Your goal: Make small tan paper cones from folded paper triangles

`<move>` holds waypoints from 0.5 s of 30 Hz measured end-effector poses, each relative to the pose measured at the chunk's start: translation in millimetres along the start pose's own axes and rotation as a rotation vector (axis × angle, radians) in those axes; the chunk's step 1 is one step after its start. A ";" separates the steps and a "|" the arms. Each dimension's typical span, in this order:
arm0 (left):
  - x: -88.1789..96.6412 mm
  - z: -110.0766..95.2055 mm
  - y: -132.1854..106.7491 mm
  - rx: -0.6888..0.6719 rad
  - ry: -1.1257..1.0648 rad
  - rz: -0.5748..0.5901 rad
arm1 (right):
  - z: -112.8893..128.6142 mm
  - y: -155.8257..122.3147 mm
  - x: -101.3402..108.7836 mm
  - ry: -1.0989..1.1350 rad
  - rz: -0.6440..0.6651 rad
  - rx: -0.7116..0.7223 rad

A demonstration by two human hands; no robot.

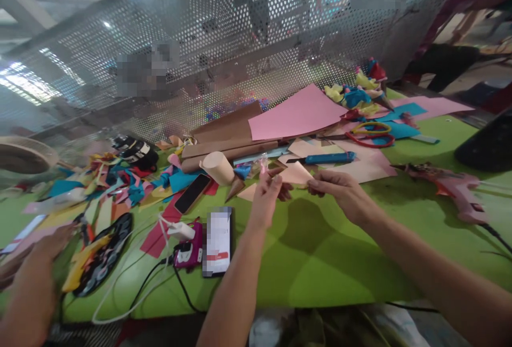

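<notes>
A small pale cream-pink piece of paper (296, 174) is stretched between my two hands, just above the green table (320, 272). My left hand (269, 193) is closed on its left side, thumb uppermost. The right corner is pinched between thumb and fingers of my right hand (335, 189). Just above my left fingers shows a small clear, pinkish thing (263, 162); whether I hold it too, I cannot tell. Behind the paper lie a blue utility knife (326, 158) and pale paper sheets (370, 163). A rolled cream paper tube (218, 167) stands left of my left hand.
Scissors with red and yellow handles (372, 134) lie behind the knife. A hot glue gun (452, 189) sits at right. Two phones, a purple power adapter (191, 248) with cables, and paper scraps (140, 187) occupy the left. Another person's hand (52, 243) is at far left.
</notes>
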State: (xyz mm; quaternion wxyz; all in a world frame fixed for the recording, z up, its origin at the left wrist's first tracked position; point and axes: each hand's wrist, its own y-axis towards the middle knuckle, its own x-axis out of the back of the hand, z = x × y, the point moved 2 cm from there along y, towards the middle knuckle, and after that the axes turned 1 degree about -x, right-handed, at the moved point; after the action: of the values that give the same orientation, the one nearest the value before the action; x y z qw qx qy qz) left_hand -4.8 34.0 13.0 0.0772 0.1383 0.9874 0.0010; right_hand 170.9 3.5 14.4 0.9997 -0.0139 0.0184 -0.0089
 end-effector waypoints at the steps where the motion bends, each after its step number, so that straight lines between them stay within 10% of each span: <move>1: -3.6 2.1 -1.2 0.007 0.008 0.031 | -1.0 -0.5 -1.7 0.013 -0.030 0.011; 12: -4.2 4.7 -4.0 -0.101 0.216 -0.016 | -2.2 2.1 -21.9 -0.482 0.296 0.058; 15: 0.7 6.9 -0.8 -0.119 0.346 -0.119 | 21.0 6.8 -9.2 -0.723 0.203 0.194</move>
State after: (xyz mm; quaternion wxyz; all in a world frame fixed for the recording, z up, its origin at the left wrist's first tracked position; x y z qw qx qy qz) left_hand -4.6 33.3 6.0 -0.0859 0.0727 0.9905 0.0788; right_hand 162.6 11.1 35.5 0.9341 0.0802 -0.3350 0.0936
